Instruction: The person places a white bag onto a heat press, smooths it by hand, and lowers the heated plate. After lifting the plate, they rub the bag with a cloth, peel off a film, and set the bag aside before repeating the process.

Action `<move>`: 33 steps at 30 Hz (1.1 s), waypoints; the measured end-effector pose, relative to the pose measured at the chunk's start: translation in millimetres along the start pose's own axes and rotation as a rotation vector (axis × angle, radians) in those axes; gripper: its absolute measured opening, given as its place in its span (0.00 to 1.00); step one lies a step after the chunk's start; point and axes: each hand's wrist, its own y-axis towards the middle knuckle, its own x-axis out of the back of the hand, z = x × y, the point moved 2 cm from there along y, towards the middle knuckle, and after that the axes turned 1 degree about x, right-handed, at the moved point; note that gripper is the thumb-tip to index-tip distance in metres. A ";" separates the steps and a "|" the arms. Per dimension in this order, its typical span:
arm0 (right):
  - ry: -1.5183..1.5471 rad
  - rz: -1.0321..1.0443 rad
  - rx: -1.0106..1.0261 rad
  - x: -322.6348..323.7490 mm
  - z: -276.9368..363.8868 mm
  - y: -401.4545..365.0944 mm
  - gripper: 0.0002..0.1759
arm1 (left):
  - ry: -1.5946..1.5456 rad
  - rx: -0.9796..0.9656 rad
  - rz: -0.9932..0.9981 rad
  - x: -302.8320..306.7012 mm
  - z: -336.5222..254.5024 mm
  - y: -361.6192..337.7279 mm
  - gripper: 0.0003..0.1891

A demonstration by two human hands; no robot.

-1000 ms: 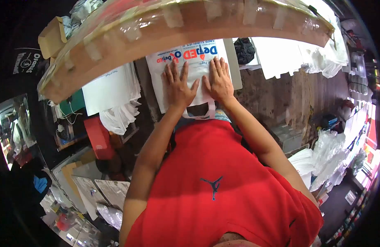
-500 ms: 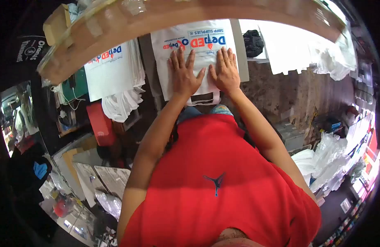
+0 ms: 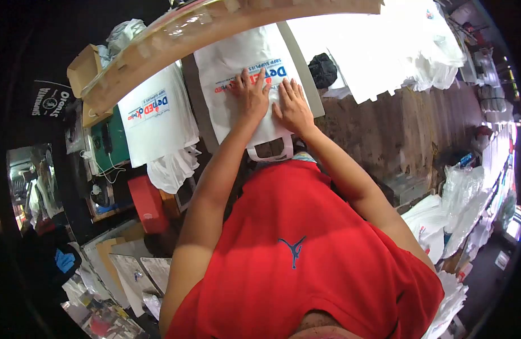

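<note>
A white bag (image 3: 232, 59) with red and blue print lies flat on a grey board (image 3: 305, 90), its loop handle toward my body. My left hand (image 3: 253, 97) rests palm down on the left and middle of the print, fingers slightly apart. Beside it, my right hand (image 3: 294, 107) lies flat on the bag near its right edge, fingers stretched out. Both hands press on the fabric and hold nothing between the fingers. Parts of the print are hidden beneath them.
A stack of printed white bags (image 3: 158, 113) lies to the left, above a red box (image 3: 147, 203). A curved brown beam (image 3: 226, 20) crosses the top. To the right are a black bundle (image 3: 322, 70) and white sheets (image 3: 373, 56). An open carton (image 3: 84, 70) stands at upper left.
The view has shifted and turned. My left hand has moved toward the middle of the print, closer to my right hand. More of the bag's far part now shows.
</note>
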 end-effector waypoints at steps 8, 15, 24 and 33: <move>0.037 0.000 -0.004 -2.1 -2.0 -1.5 0.37 | -0.039 -0.042 -0.100 -6.6 1.8 -8.0 0.27; 0.374 0.019 -0.125 52.6 0.2 -4.2 0.34 | 0.033 -0.006 -0.069 7.6 -7.1 -5.3 0.28; 0.819 0.458 0.691 487.8 -32.4 103.5 0.28 | -0.012 0.054 -0.029 8.6 -3.8 -5.5 0.29; 0.318 -0.429 0.415 524.1 76.6 322.9 0.20 | 0.006 0.018 -0.084 16.2 -3.6 -6.4 0.29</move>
